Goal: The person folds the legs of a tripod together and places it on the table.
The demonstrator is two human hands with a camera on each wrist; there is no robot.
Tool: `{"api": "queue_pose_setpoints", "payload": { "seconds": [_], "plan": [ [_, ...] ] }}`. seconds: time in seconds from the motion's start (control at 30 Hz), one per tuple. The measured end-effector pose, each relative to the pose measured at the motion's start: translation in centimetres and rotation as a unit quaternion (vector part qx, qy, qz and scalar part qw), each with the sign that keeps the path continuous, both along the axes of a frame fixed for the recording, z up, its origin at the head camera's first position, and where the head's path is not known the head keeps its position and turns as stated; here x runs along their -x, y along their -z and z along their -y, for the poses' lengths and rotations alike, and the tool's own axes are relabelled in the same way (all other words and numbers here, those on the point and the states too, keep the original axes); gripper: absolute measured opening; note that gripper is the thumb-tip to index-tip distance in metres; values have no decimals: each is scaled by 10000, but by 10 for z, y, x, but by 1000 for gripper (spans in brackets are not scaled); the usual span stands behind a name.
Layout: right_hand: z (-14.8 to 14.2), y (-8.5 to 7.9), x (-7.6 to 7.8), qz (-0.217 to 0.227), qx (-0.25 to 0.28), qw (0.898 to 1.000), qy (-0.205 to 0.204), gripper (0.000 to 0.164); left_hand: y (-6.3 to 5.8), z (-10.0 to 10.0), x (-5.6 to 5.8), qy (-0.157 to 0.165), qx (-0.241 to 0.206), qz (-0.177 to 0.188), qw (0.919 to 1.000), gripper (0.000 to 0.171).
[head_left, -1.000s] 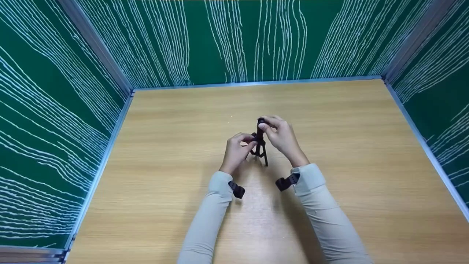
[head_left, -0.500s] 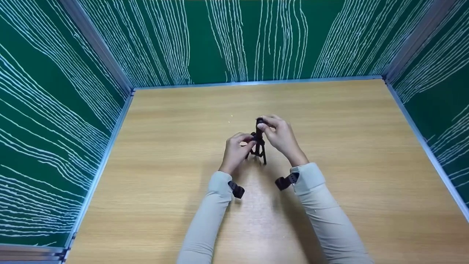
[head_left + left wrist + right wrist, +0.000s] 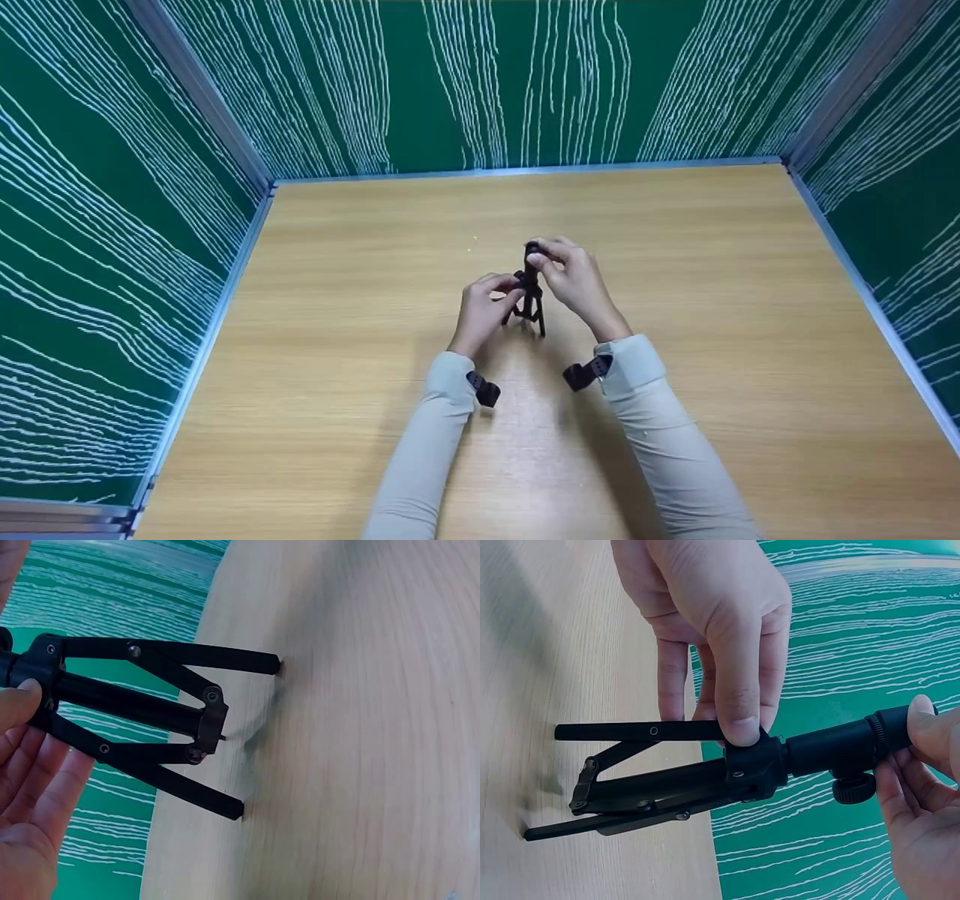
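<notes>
A small black tripod [image 3: 530, 300] stands on the table with its legs spread, joined by folding braces to a centre column. My left hand [image 3: 482, 309] pinches the collar [image 3: 754, 769] where the legs meet, thumb on one side and fingers behind. Higher up, my right hand [image 3: 577, 281] grips the top end of the tripod's head section [image 3: 832, 746] between thumb and fingers. Below that grip a round knurled knob [image 3: 853, 787] sticks out from the side. In the left wrist view two leg tips [image 3: 238, 810] show right at the wood surface.
The wooden table [image 3: 337, 337] is bounded by green panels with white wavy lines [image 3: 510, 82] at the back and both sides, along metal edging [image 3: 525, 170]. Small pale specks [image 3: 472, 244] lie beyond the hands. Each wrist wears a black strapped camera [image 3: 486, 390].
The tripod's legs have shifted very slightly left and away from me since one second ago. Both hands keep their grips, nearly still.
</notes>
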State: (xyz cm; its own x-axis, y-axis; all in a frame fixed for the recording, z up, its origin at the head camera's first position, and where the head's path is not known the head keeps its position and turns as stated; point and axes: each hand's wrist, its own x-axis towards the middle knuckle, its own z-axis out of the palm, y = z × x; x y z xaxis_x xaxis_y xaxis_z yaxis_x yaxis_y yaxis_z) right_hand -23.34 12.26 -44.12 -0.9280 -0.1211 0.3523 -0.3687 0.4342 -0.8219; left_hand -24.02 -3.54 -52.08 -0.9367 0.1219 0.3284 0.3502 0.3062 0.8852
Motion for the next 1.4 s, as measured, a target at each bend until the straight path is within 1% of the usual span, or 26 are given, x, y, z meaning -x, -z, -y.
{"api": "queue_pose_setpoints", "payload": {
  "seconds": [0.07,0.2,0.43,0.5,0.53,0.57,0.67,0.73,0.77,0.8,0.83,0.93,1.07,1.23,1.33,1.4],
  "plan": [
    [0,0,0,-4,17,10000,13,31,1,-1,0,-5,-114,81,9999,14],
    [0,0,0,17,135,9999,5,31,2,-1,0,4,-280,125,9995,14],
    [-2,1,1,113,268,9996,1,30,4,-3,0,-54,-207,52,9998,14],
    [-3,1,1,151,329,9993,-14,30,4,-4,0,-51,-220,80,9997,15],
    [-3,2,1,159,362,9992,-23,31,2,-4,-1,-53,-226,74,9997,15],
    [-4,2,1,169,408,9990,-33,31,-3,-5,-4,-55,-230,62,9997,15],
    [-4,4,0,212,623,9978,5,34,-2,-4,-4,-33,-220,-39,9997,15],
    [-5,6,-1,183,803,9966,85,35,-1,-3,-4,-11,-222,-115,9997,14],
    [-5,8,-2,170,918,9955,150,36,2,-2,-3,2,-225,-115,9997,15],
    [-6,10,-3,172,1028,9943,237,36,7,-2,0,1,-206,-112,9997,15],
    [-7,12,-4,172,1128,9930,317,37,7,-2,0,-3,-189,-106,9998,14],
    [-11,21,-8,334,1428,9874,591,36,8,-2,0,-24,-197,-19,9998,14],
    [-15,38,-14,832,1662,9789,844,37,9,-2,-1,-73,-215,38,9997,13],
    [-18,60,-20,1374,1429,9757,931,38,10,-2,0,-81,-300,10,9995,15],
    [-20,72,-23,1668,1221,9743,894,40,9,-3,-1,-47,-375,19,9993,15],
    [-21,80,-24,1788,1087,9744,827,41,8,-3,-1,-37,-383,46,9992,15]
  ]
}}
